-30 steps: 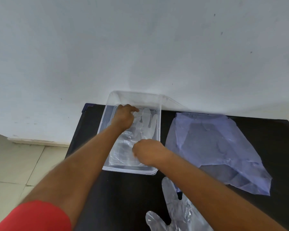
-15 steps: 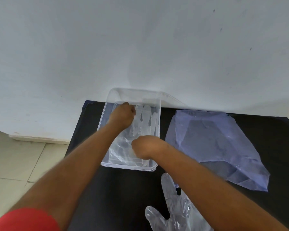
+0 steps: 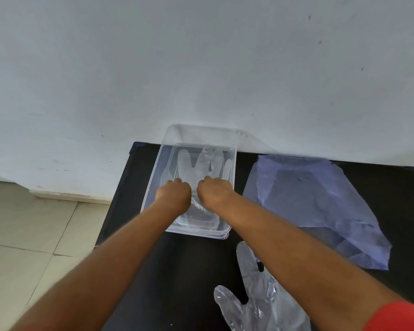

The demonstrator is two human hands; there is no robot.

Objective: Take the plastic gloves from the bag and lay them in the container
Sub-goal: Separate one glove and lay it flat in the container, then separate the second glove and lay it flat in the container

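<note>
A clear plastic container (image 3: 231, 149) stands on the black table against the wall. A clear plastic glove (image 3: 202, 163) lies flat inside it, fingers pointing to the wall. My left hand (image 3: 173, 195) and my right hand (image 3: 214, 193) rest side by side on the glove's palm, fingers curled down onto it. Whether they pinch the film is hidden. A second clear glove (image 3: 256, 299) lies on the table near the front edge, partly under my right forearm. The bluish plastic bag (image 3: 316, 201) lies flat to the right of the container.
The black table (image 3: 129, 187) has its left edge just beside the container, with a tiled floor (image 3: 29, 235) below. A white wall (image 3: 201, 68) rises directly behind the container and bag.
My left hand has drawn back from the glove's fingertips to its palm. My right hand has moved forward and up, so both hands now sit together mid-container.
</note>
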